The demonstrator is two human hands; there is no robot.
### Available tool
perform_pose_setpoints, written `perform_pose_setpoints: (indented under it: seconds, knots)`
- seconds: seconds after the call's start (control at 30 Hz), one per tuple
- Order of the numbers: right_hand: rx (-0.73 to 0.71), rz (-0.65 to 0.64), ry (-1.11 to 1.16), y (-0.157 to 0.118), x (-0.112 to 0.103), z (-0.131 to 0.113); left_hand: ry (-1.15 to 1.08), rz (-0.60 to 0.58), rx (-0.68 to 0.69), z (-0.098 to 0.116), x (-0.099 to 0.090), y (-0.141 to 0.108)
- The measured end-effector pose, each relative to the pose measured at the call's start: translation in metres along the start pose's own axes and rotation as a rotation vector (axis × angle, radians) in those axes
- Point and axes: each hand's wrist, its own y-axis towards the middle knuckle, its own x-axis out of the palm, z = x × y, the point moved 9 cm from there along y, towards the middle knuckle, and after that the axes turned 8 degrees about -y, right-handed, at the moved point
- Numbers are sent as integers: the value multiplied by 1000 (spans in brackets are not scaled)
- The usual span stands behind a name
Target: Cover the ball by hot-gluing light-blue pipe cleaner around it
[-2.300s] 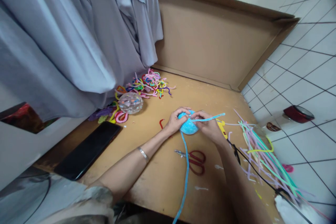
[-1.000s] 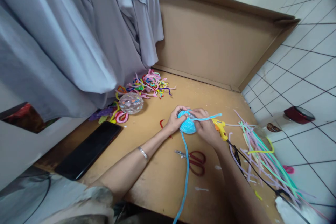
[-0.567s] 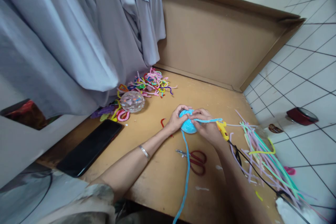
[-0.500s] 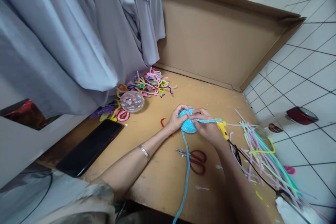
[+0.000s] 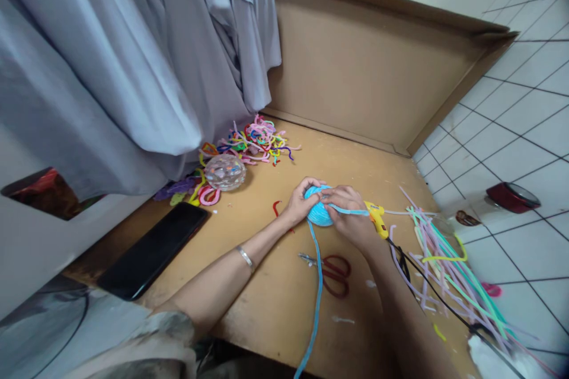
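Observation:
A rounded coil of light blue pipe cleaner [image 5: 319, 215] is between my hands over the middle of the table. My left hand [image 5: 300, 201] is closed around its left side, thumb lying across the top. From the right, the fingers of my right hand [image 5: 352, 216] press together on the coil and its blue strand. One blue end pokes out rightward past those fingers. A long blue tail [image 5: 318, 302] hangs from the coil toward the table's front edge, crossing over red-handled scissors [image 5: 336, 275]. Just beyond my right hand lies a yellow glue gun [image 5: 377, 219].
Loose lilac and green pipe cleaners [image 5: 448, 275] lie at right, with the glue gun's black cord [image 5: 438, 296] running among them. At left are a black phone [image 5: 155, 249], a clear faceted bowl [image 5: 225, 172] and a colourful pipe cleaner heap [image 5: 260, 139]. A cardboard panel [image 5: 347, 65] stands behind.
The blue end sticking out past my right hand has dipped slightly and reaches less far right. My right fingers have shifted slightly on the coil; my left hand keeps its hold.

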Motion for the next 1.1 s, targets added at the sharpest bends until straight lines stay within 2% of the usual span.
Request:
perform_pose_setpoints:
  seconds: [0.17,0.57,0.8,1.1]
  knots:
    - [-13,-17,-52,0,2,-7,18,17,5,-1,-1,0]
    - [33,-42,38,0,5,1,12,12,-8,-2,-1,-1]
    - [32,-50,66,0,7,2,-77,2,-55,-5,-2,-3]
    - [38,-33,93,0,7,5,-122,-53,-55,-4,0,-4]
